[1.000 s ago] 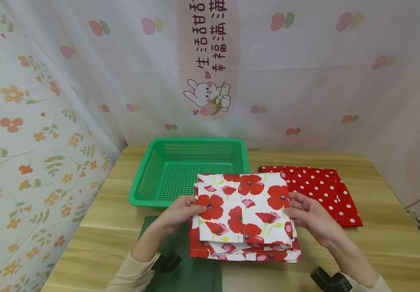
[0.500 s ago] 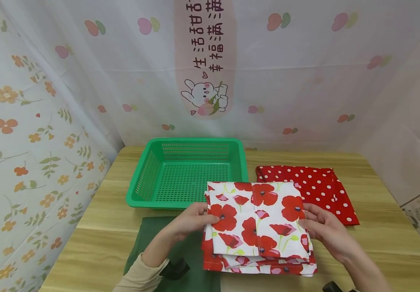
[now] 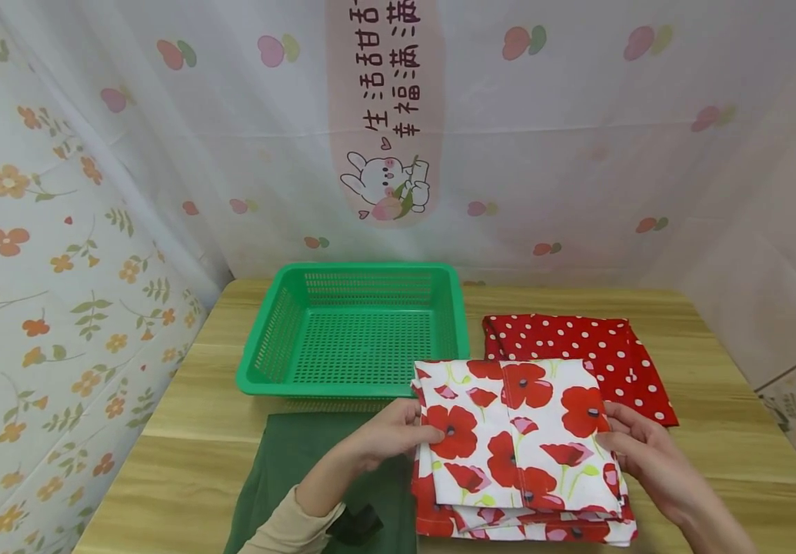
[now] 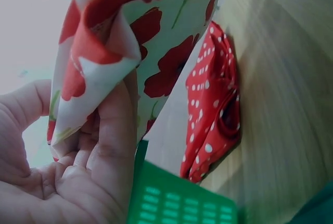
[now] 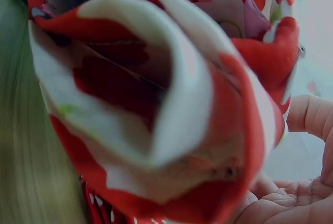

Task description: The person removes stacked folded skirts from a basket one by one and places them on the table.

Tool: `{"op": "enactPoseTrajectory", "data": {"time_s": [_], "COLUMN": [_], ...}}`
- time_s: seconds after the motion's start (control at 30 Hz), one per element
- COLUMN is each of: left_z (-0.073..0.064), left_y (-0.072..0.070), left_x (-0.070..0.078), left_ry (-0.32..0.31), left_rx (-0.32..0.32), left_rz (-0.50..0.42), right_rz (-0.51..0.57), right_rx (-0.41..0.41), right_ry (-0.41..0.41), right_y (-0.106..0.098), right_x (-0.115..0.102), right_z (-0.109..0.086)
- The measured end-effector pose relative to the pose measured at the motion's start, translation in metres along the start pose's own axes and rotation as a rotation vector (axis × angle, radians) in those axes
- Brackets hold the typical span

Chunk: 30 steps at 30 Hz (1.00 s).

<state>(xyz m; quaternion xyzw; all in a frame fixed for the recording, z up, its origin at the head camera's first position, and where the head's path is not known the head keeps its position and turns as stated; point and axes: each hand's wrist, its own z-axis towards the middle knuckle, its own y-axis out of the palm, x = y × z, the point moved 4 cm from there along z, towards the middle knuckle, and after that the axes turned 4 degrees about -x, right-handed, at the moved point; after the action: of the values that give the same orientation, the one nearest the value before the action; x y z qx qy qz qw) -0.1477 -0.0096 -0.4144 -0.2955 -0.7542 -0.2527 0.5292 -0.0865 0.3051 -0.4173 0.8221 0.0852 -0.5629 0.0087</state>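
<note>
A folded white cloth with red poppies (image 3: 518,438) is held between both hands above the front of the table, its layers stacked loosely. My left hand (image 3: 398,435) grips its left edge, thumb on top and fingers beneath. On the right edge, my right hand (image 3: 654,458) pinches it the same way. The left wrist view shows the cloth's folded corner (image 4: 93,78) between thumb and fingers. In the right wrist view, the rolled layers of the cloth (image 5: 229,109) hide part of the fingers.
A green plastic basket (image 3: 251,377) stands at the back left of the wooden table (image 3: 169,431). Behind the poppy cloth, to the right, lies a folded red cloth with white dots (image 3: 591,346). Dark green fabric (image 3: 301,454) lies at the front left. Printed curtains (image 3: 543,154) hang behind.
Both hands have carried the poppy cloth to the right and nearer to me, uncovering more of the basket and the green fabric. The head view has shifted slightly.
</note>
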Motion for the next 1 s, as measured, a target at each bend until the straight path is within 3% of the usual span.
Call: {"op": "enactPoseTrajectory", "data": {"time_s": [0.33,0.63,0.73,1.0], "left_z": [0.015,0.025,0.028,0.034], "left_y": [0.026,0.046,0.051,0.063], "left_x": [-0.006,-0.012,-0.016,-0.026], "left_ry": [0.014,0.041,0.032,-0.001], "left_rx": [-0.043,-0.073,-0.082,-0.104], "left_rz": [0.011,-0.002,0.006,0.008], "right_rz": [0.047,0.076,0.105,0.072], "right_rx": [0.046,0.025,0.004,0.053], "right_ry": [0.111,0.257,0.284,0.361], "right_y": [-0.022,-0.041,-0.045,-0.054], "right_x": [0.02,0.033,0.038,0.057], "right_z": [-0.013,-0.023,-0.026,-0.031]}}
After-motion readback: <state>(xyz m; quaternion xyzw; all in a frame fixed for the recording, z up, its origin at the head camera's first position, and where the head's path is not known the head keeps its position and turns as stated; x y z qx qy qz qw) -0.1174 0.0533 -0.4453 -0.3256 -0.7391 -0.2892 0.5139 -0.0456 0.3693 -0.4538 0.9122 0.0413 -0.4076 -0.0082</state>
